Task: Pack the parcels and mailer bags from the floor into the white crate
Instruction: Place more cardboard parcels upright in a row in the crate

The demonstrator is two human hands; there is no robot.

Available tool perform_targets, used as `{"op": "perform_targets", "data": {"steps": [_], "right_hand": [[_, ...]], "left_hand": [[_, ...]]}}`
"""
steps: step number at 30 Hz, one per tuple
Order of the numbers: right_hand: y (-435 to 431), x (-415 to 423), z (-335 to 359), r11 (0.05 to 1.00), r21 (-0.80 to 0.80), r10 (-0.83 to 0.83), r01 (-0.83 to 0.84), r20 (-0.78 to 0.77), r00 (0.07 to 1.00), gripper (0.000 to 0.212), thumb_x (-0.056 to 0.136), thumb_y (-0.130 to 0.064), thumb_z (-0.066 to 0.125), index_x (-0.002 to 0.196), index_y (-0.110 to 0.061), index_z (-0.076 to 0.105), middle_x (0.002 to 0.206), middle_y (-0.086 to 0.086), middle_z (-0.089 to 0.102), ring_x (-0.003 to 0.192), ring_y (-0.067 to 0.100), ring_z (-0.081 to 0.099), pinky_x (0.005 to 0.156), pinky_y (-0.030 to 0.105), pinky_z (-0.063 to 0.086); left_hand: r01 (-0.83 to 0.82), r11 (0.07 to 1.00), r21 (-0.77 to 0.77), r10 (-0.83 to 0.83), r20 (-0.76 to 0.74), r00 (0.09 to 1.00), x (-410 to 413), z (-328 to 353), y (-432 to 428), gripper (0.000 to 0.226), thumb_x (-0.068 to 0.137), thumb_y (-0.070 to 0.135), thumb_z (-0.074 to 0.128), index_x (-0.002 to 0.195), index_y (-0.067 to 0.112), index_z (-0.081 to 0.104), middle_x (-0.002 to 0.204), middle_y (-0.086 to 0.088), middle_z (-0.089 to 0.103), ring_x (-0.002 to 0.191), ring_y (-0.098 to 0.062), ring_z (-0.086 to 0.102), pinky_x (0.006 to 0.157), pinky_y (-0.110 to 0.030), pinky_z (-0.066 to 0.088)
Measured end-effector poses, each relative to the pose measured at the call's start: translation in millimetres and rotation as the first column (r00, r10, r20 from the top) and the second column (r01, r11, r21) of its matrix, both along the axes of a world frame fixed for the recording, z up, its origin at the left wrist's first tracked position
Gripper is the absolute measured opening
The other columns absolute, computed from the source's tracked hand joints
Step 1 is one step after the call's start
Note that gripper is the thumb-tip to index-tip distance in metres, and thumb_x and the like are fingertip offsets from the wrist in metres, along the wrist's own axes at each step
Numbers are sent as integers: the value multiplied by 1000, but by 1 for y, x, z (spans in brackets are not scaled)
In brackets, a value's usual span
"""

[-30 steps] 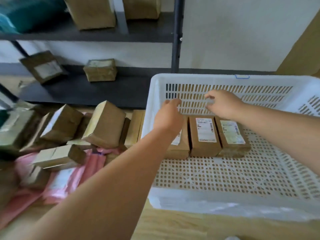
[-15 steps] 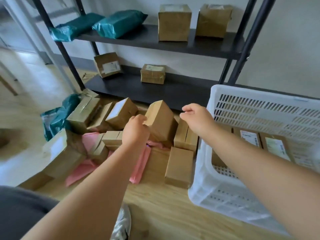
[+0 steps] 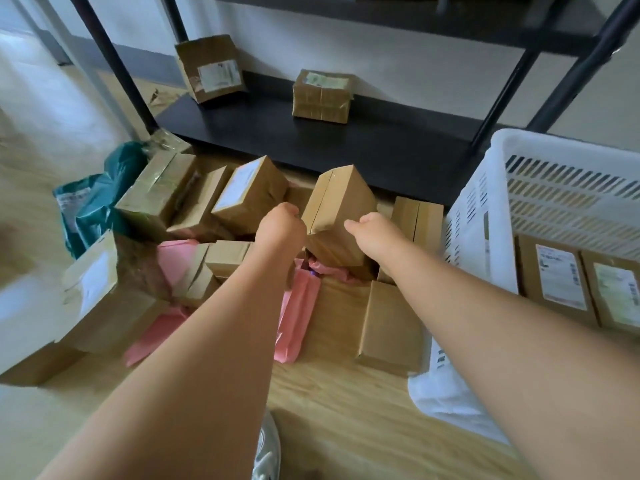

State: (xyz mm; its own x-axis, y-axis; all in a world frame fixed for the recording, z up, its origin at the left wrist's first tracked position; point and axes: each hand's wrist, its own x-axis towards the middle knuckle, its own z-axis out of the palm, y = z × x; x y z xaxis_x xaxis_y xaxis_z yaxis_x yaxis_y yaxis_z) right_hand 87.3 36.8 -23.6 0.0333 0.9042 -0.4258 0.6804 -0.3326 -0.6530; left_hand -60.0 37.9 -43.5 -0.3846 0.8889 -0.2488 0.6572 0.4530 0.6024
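Note:
A heap of brown parcels lies on the wooden floor, with pink mailer bags [image 3: 298, 317] under and between them. In the middle stands a tilted brown parcel [image 3: 341, 199]. My left hand [image 3: 280, 227] is curled against its left edge and my right hand [image 3: 375, 235] presses on its right side, so both hands clasp it. The white crate [image 3: 519, 142] stands on the right. Labelled brown parcels [image 3: 554, 278] lie flat on its bottom.
A teal mailer bag [image 3: 91, 206] lies at the left of the heap. A flat brown box [image 3: 391, 327] rests beside the crate wall. Behind the heap, a black shelf board [image 3: 381, 147] carries two parcels, between black uprights. My shoe [image 3: 266, 452] shows at the bottom.
Both hands left the crate and swung left to the heap on the floor. They have closed in on the tilted parcel in the middle.

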Motion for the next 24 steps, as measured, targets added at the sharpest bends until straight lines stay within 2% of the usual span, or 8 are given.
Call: {"op": "perform_targets", "data": {"steps": [4, 6, 9, 12, 16, 19, 22, 24], "right_hand": [[19, -9, -22, 999, -20, -42, 41, -39, 998, 46, 102, -32, 42, 146, -17, 38, 138, 8, 50, 120, 27, 52, 80, 30, 38], [25, -12, -29, 999, -23, -48, 47, -54, 997, 46, 102, -33, 41, 147, -20, 35, 139, 6, 49, 120, 26, 52, 79, 29, 38], [32, -15, -37, 998, -40, -57, 54, -77, 995, 49, 102, -37, 41, 148, -21, 33, 142, 6, 47, 122, 25, 51, 79, 28, 38], [36, -12, -40, 996, -53, -70, 66, -81, 994, 53, 101, -39, 42, 149, -20, 31, 142, 6, 47, 117, 24, 53, 75, 27, 39], [36, -1, -38, 993, -69, -99, 93, -85, 992, 49, 103, -35, 39, 147, -15, 33, 137, 8, 49, 105, 21, 51, 77, 29, 39], [36, 7, -30, 985, -110, -141, 131, -94, 985, 42, 104, -26, 37, 143, -10, 39, 136, 10, 50, 115, 27, 52, 83, 31, 41], [32, 13, -21, 976, -143, -184, 164, -138, 973, 37, 100, -14, 38, 134, -3, 48, 134, 15, 54, 119, 34, 55, 98, 40, 48], [29, 16, -12, 972, -125, -221, 201, -175, 960, 38, 97, -11, 39, 134, -6, 48, 127, 18, 57, 111, 36, 58, 95, 47, 51]], "left_hand": [[85, 987, -136, -88, -17, 996, -2, -26, 21, 34, 95, 14, 50, 127, 24, 56, 116, 0, 59, 105, -23, 58, 98, -42, 48], [94, 973, -209, -104, -41, 994, -3, -39, 30, 31, 96, 19, 48, 126, 27, 55, 111, 1, 59, 104, -23, 59, 101, -45, 46], [77, 962, -263, -85, -18, 996, -6, -56, 41, 25, 96, 23, 48, 118, 17, 58, 108, -5, 63, 101, -27, 61, 98, -47, 47], [24, 977, -212, -25, -4, 1000, -4, -55, 46, 28, 95, 18, 45, 118, 18, 61, 110, -5, 64, 103, -28, 60, 96, -47, 48], [-89, 993, -83, 99, 124, 987, 7, -41, 42, 40, 93, 9, 42, 123, 24, 65, 120, -7, 63, 110, -31, 57, 97, -40, 48], [-144, 989, -28, 147, 243, 959, 14, -30, 37, 47, 95, 2, 39, 128, 27, 62, 129, -5, 58, 111, -26, 56, 88, -32, 50], [-179, 984, 11, 158, 418, 895, 18, -11, 31, 45, 96, -1, 38, 121, 25, 66, 123, -2, 61, 104, -22, 59, 81, -29, 50], [-180, 983, 39, 138, 492, 860, 21, 5, 23, 42, 95, 0, 42, 118, 25, 66, 113, 1, 62, 90, -14, 58, 70, -21, 46]]}}
